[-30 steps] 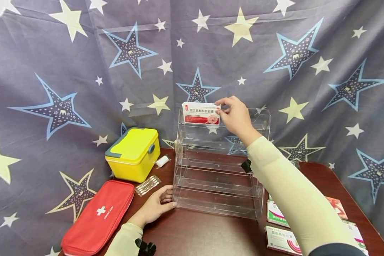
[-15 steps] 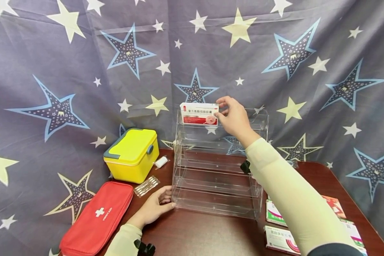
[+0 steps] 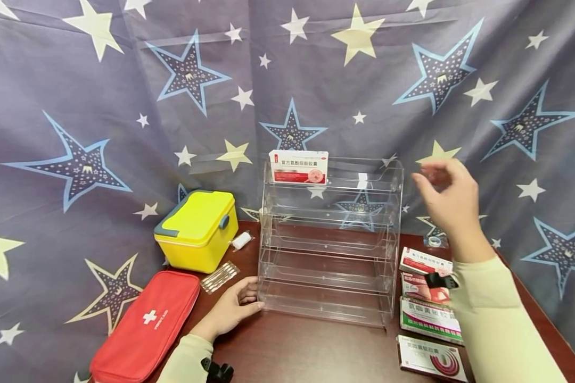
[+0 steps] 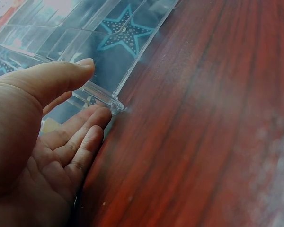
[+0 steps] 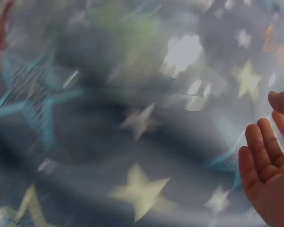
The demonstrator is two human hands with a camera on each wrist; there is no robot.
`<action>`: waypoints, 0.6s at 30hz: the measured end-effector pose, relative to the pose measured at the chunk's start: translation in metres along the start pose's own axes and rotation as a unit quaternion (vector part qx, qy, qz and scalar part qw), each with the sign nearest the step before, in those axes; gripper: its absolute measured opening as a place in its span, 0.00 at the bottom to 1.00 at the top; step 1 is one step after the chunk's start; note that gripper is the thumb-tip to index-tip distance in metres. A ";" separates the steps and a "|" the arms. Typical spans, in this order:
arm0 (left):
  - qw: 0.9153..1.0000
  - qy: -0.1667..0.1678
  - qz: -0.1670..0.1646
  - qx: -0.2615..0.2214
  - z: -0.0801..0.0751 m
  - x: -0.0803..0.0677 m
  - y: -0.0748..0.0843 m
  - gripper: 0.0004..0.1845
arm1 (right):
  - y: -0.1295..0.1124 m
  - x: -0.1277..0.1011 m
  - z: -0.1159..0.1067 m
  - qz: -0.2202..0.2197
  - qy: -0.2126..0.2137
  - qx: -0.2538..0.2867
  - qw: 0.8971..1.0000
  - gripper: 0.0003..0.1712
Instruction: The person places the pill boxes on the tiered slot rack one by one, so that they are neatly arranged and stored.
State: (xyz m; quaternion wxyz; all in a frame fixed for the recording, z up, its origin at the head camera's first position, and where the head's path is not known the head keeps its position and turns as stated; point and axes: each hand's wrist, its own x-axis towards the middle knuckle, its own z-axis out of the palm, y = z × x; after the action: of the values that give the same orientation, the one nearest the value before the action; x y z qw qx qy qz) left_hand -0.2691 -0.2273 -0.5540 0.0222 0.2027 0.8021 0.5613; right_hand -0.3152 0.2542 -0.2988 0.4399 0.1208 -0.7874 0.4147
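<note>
A white and red medicine box (image 3: pixel 299 167) stands upright at the left end of the top tier of a clear tiered display rack (image 3: pixel 326 311). My right hand (image 3: pixel 452 197) is in the air to the right of the rack, apart from it, with nothing between its loosely bent fingers. In the right wrist view that empty right hand (image 5: pixel 270 175) shows at the right edge against a blurred backdrop. My left hand (image 3: pixel 232 311) rests at the rack's lower left corner. In the left wrist view its fingertips (image 4: pixel 100 116) touch the rack's clear edge, and the thumb is spread from them.
Several medicine boxes, including a green and white one (image 3: pixel 431 319), lie right of the rack, with a tape roll (image 3: pixel 434 242) behind. On the left are a yellow case (image 3: pixel 198 229), red first-aid pouch (image 3: pixel 146 327), cotton swabs (image 3: pixel 220 277) and a white wrapped roll (image 3: pixel 241 241).
My right hand has let go of the white and red medicine box and moved right, away from the rack. The box stays on the top tier. My left hand has not moved.
</note>
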 end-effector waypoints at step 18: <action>1.000 0.003 -0.002 -0.017 0.000 0.000 0.002 0.32 | 0.212 -0.102 -0.065 0.217 -0.365 -0.116 0.898 0.38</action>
State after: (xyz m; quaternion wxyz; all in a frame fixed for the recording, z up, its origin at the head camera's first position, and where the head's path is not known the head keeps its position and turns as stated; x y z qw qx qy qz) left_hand -0.2680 -0.2272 -0.5518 0.0243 0.1985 0.7929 0.5756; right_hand -0.3351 0.4190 -0.4780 0.0316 0.0387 -0.9418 0.3325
